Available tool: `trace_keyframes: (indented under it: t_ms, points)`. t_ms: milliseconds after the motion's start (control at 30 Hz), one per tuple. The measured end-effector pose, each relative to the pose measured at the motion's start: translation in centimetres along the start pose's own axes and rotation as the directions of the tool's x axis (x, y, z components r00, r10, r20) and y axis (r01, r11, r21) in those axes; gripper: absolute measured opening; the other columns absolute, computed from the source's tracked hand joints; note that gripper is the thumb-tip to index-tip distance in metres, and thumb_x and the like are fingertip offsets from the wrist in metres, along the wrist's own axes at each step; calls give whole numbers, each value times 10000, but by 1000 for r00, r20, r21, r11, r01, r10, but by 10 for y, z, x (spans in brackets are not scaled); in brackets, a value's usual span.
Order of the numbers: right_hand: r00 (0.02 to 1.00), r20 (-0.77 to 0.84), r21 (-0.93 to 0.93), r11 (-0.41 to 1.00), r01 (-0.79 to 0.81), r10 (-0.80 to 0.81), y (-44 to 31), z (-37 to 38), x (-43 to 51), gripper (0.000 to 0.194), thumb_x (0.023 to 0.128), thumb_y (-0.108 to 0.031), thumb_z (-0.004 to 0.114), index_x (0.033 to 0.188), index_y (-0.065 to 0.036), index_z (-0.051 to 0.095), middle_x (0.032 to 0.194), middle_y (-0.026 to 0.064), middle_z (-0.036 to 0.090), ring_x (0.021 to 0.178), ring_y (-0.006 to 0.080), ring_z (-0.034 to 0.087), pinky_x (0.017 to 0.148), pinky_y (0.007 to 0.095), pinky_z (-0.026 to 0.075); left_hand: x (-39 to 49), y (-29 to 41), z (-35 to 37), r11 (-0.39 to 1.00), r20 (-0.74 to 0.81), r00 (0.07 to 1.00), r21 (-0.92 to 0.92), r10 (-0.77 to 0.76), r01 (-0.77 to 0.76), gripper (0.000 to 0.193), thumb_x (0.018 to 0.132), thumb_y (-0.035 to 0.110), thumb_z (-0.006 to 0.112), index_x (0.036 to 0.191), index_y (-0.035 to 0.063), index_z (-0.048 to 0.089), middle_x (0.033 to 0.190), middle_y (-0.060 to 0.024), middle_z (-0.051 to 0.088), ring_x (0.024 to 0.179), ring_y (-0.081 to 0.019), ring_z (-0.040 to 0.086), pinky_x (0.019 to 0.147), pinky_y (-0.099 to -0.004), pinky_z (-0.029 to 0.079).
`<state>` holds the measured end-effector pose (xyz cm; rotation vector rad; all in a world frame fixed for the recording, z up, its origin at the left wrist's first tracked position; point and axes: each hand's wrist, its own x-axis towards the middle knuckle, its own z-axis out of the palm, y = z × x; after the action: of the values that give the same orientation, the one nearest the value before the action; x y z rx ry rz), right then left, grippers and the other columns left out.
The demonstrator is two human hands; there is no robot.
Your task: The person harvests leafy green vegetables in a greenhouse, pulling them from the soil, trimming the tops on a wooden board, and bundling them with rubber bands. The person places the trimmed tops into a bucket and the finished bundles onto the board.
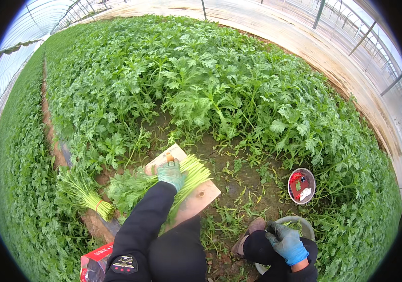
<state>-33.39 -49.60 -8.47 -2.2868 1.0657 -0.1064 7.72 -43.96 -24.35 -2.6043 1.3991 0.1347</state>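
My left hand (171,175), in a thin green-blue glove, lies over a loose bunch of leafy green stems (194,172) on a pale board (206,197). The cut stem ends point right and the leaves hang over the board's left side. Two short orange-brown pegs (169,157) stand on the board. My right hand (285,241), in a soiled blue glove, is above my right knee with its fingers curled; whether it holds something is hidden. Left of the board lies a bundle of the same greens (104,208), tied with a red band.
Dense leafy plants (215,70) surround the trampled soil (243,183). At right stands a metal bowl (312,176) with red bits, a dark red item and a white one. Near my right knee is a pale bucket (306,225). A red-edged plastic bag (95,259) lies at lower left.
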Motion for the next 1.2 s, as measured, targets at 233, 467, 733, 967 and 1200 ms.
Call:
trace_keyframes:
  t_ms: [233,467,733,967,1200]
  points:
    - [993,89,-241,966,94,-74,-7,14,-9,308,792,-227,674,1054,-66,665,836,155,668,754,321,654,649,400,521,-30,-2,4,995,7,999,-87,-44,44,856,866,597,453,1409,-49,306,1385,-225,417,1308,-361,357,1103,-536,163]
    - [979,-19,-121,972,199,-203,-17,23,5,304,818,-145,643,1113,-70,632,911,133,677,815,326,660,711,392,532,-43,-4,30,992,-73,996,-120,-48,39,869,857,607,436,1429,-31,291,1472,-214,326,1378,-345,275,1147,-516,39]
    - [994,-108,292,956,13,20,67,26,164,250,862,-82,595,1106,-73,649,961,174,677,837,320,671,746,363,533,-42,-2,19,984,-175,985,-178,0,-31,826,841,537,507,1373,-75,355,1397,-252,404,1332,-394,314,1142,-519,102]
    - [882,-253,-230,861,-453,397,178,117,401,231,823,-214,567,911,-31,677,951,255,658,892,400,641,790,431,518,-31,1,12,990,-166,986,-132,31,-53,810,808,519,548,1331,-78,384,1314,-266,447,1236,-414,405,1095,-536,207]
    - [881,-80,-452,771,-449,467,290,190,445,277,872,-263,510,929,-67,695,924,149,690,864,337,659,735,409,517,-23,3,16,994,-64,997,-97,40,-46,810,872,606,402,1309,-75,376,1297,-265,441,1196,-418,418,1067,-545,241]
